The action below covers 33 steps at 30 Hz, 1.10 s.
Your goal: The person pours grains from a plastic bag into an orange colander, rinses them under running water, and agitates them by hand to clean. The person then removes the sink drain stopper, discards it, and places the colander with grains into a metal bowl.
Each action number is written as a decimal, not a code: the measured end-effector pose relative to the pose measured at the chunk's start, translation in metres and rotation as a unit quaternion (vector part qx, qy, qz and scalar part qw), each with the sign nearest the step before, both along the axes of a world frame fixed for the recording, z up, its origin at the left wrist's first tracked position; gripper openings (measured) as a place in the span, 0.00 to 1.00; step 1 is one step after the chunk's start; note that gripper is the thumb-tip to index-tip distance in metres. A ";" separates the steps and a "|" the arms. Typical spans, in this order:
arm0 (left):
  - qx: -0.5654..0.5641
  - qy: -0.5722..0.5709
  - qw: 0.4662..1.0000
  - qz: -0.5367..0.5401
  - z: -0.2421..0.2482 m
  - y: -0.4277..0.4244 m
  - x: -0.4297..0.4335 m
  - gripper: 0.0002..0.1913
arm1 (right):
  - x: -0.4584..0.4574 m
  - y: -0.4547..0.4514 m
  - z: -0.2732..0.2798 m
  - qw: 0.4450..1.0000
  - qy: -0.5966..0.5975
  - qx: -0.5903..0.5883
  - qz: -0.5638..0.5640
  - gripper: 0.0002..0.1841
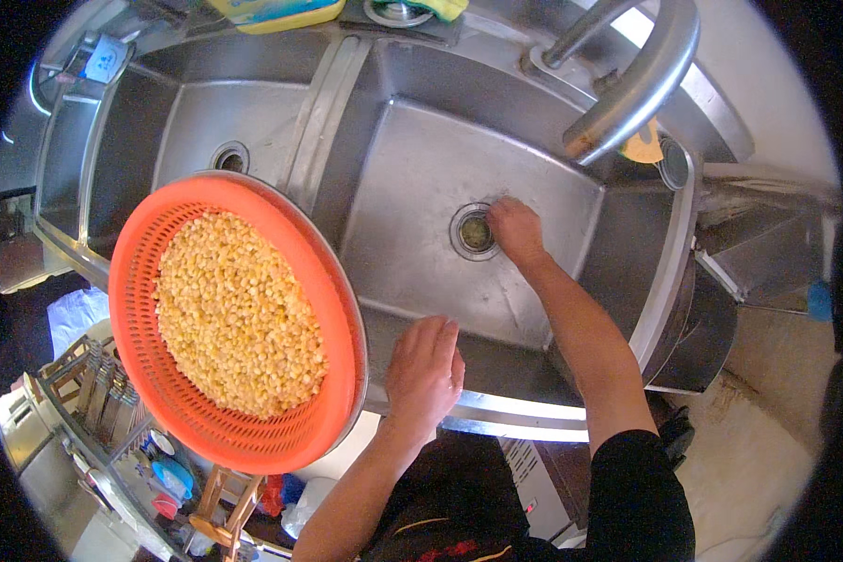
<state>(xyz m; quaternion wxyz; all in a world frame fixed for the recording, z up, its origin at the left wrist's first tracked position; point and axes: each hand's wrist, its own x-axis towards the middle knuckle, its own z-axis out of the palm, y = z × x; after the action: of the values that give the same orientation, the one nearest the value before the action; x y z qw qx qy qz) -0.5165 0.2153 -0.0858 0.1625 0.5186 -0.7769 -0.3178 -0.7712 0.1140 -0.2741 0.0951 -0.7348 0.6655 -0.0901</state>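
Observation:
My right hand (516,226) reaches down to the right rim of the round drain (476,233) in the floor of a stainless-steel sink basin (421,168). Its fingers are bent and their tips are hard to make out. Over the front wall of the same basin is my left hand (425,369), fingers together and slightly curled, with nothing seen in it; the palm is hidden. To its left, an orange plastic colander (130,330) full of yellow corn kernels (242,316) rests in a metal bowl (357,330), whose rim shows along the right side.
A curved steel faucet (639,91) hangs over the back right. Beyond the divider (323,119) lies a second basin (246,105) with its own drain (232,158). A yellow tray (288,15) stands behind the sink. At lower left are a wooden stool (225,502) and a knife rack (102,386).

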 end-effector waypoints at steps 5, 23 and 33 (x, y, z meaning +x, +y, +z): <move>-0.017 0.012 1.000 -0.003 0.004 -0.001 0.000 0.19 | 0.009 0.023 0.009 0.987 -0.117 0.059 -0.092 0.06; -0.014 0.014 1.000 -0.001 0.002 -0.001 -0.001 0.16 | 0.044 0.055 0.014 0.977 -0.045 0.206 -0.031 0.13; -0.011 0.015 1.000 0.002 0.002 -0.001 -0.002 0.15 | 0.035 0.049 0.004 0.977 -0.087 0.193 -0.027 0.11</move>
<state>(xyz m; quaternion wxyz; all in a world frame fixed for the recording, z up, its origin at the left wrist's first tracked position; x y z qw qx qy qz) -0.5185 0.2146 -0.0834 0.1809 0.5135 -0.7768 -0.3166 -0.7361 0.1633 -0.2706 0.2901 -0.6737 0.6792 -0.0256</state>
